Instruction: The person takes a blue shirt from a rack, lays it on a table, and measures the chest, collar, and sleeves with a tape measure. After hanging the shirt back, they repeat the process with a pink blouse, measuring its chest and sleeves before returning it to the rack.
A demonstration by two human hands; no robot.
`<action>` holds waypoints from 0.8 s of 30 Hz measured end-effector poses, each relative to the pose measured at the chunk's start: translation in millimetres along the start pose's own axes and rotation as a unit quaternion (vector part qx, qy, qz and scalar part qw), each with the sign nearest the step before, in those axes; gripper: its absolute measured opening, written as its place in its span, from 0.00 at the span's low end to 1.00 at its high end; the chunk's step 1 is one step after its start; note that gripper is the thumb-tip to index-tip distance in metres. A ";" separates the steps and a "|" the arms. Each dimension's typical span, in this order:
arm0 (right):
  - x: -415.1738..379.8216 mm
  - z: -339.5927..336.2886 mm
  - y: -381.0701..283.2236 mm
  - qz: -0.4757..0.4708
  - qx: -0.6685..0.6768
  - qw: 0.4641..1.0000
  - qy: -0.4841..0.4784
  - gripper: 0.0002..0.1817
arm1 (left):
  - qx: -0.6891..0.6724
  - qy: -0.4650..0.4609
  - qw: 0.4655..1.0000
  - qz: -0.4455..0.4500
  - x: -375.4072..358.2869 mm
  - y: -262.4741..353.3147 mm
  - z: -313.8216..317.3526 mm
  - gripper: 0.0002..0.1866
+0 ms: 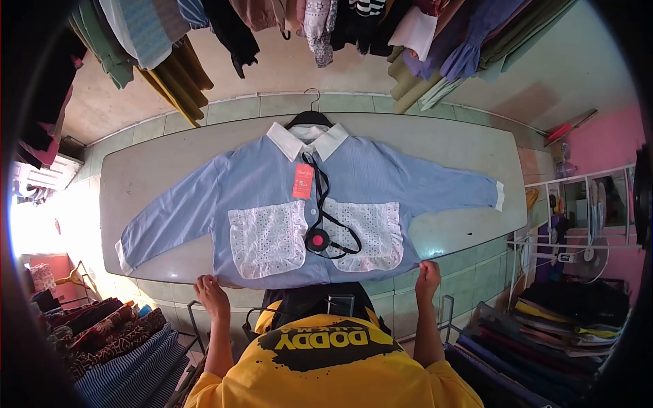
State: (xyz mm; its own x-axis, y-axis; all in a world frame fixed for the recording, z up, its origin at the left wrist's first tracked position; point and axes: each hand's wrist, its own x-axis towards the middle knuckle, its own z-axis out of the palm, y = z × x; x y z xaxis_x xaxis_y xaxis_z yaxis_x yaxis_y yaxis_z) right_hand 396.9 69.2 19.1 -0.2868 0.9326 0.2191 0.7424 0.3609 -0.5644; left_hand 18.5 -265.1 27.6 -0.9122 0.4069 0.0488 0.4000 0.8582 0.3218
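Observation:
A light blue long-sleeved shirt point(265, 178) lies spread flat, front up, with a white collar and two white eyelet-lace pockets. A black hanger point(309, 120) sits inside its neck. My left hand point(211, 296) is closed at the hem's left corner, fingers pinching the cloth. At the right corner, my right hand point(428, 279) pinches the hem between thumb and fingers. A red paper tag point(303, 181) rests below the collar. Beside it, a black cord point(322, 187) with a round black and red piece point(317, 239) lies over the button front.
The shirt is on a long grey table point(469, 146) with rounded corners. Garments point(320, 30) hang along the far wall. Folded patterned cloth point(126, 340) is stacked at the lower left, and dark folded clothes point(571, 306) at the lower right. A white rack point(578, 234) stands on the right.

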 end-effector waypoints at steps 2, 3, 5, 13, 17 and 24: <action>-6.1 8.7 17.3 -0.004 -0.004 1.000 -0.016 0.02 | 0.040 -0.013 0.999 -0.034 -5.0 -1.1 7.5 0.04; -7.3 12.2 18.6 0.009 -0.012 0.999 -0.042 0.03 | 0.074 -0.039 0.996 -0.023 -6.2 -2.0 10.1 0.05; -8.3 17.6 21.6 0.033 -0.026 0.999 -0.021 0.09 | 0.114 -0.063 0.991 0.000 -1.1 -4.5 11.8 0.09; 131.0 62.4 -17.7 -0.117 -0.044 0.990 0.069 0.25 | -0.060 0.035 0.981 0.182 138.3 65.5 25.8 0.25; 187.8 88.4 0.4 -0.081 -0.249 0.948 -0.179 0.26 | 0.109 -0.053 0.983 0.136 171.7 58.9 49.2 0.25; 262.5 117.7 -31.9 -0.200 -0.091 0.975 -0.032 0.15 | -0.026 0.044 0.995 0.081 230.4 50.4 76.1 0.17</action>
State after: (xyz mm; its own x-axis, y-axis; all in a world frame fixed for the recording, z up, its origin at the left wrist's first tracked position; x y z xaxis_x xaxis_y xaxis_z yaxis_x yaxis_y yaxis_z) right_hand 226.7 302.5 1.0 -0.6080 0.7175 0.3399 0.6574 0.6950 -0.2912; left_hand -164.7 -104.3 -16.8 -0.8413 0.5076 0.1859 0.5394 0.7651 0.3517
